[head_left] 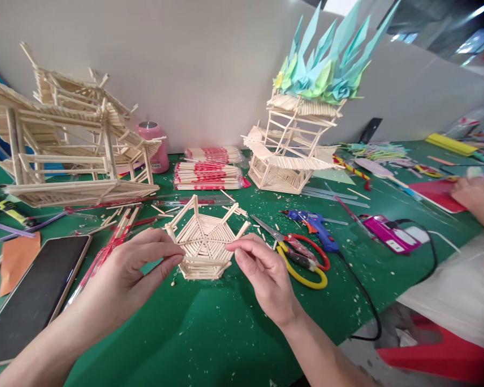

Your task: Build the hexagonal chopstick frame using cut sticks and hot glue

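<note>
A small hexagonal basket of wooden sticks (204, 242) stands on the green table (210, 328) in the middle. My left hand (135, 269) pinches its left rim with thumb and fingers closed. My right hand (260, 271) pinches its right rim, fingers curled together. Both hands hold the basket from opposite sides, just above the table top.
A large stick model (68, 140) stands at the left, a taller one with paper leaves (298, 134) behind. Chopstick packs (207, 174), scissors (302, 258), a blue glue gun (314, 226), a phone (34, 293) and another person's hand (478, 196) lie around.
</note>
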Tool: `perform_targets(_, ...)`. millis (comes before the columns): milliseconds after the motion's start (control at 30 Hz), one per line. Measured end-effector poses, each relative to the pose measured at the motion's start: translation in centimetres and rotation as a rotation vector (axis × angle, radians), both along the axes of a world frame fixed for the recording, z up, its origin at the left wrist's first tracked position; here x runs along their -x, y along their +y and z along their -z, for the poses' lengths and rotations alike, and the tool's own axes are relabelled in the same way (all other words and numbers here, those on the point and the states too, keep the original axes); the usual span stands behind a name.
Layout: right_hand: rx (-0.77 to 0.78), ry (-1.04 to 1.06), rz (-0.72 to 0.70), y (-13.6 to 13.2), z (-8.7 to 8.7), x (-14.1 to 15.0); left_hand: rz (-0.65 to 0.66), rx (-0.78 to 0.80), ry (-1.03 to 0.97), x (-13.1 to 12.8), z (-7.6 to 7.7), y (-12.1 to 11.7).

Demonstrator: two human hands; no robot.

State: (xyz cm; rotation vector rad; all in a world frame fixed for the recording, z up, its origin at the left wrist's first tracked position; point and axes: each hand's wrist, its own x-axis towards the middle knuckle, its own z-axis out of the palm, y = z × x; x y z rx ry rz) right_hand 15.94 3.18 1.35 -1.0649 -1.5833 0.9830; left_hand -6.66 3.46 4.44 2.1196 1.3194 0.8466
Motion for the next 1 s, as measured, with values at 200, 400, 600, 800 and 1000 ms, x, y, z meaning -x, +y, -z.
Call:
perform_targets(200,0.007,0.009,-0.02,-0.18,0.09,0.03,-0.006,-0.017,-0.015,-0.21,0.05,0.0)
perform_targets(400,-0.083,-0.096,-0.013,-0.43,0.15,0.07,-0.011,-0.015,-0.006,-0.03,0.39,-0.08)
perform_targets(600,-0.116,-0.139,0.007,-0.46,0.56,0.43,-0.021,0.002,-0.021,-0.07,0.51,-0.53)
perform_targets(800,-0.116,-0.145,0.01,-0.61,0.67,0.55,-0.035,-0.017,-0.041,-0.18,0.68,-0.75)
perform_targets(1000,-0.131,-0.114,0.002,-0.67,0.67,0.73,-0.037,-0.018,0.001,-0.27,0.34,-0.74)
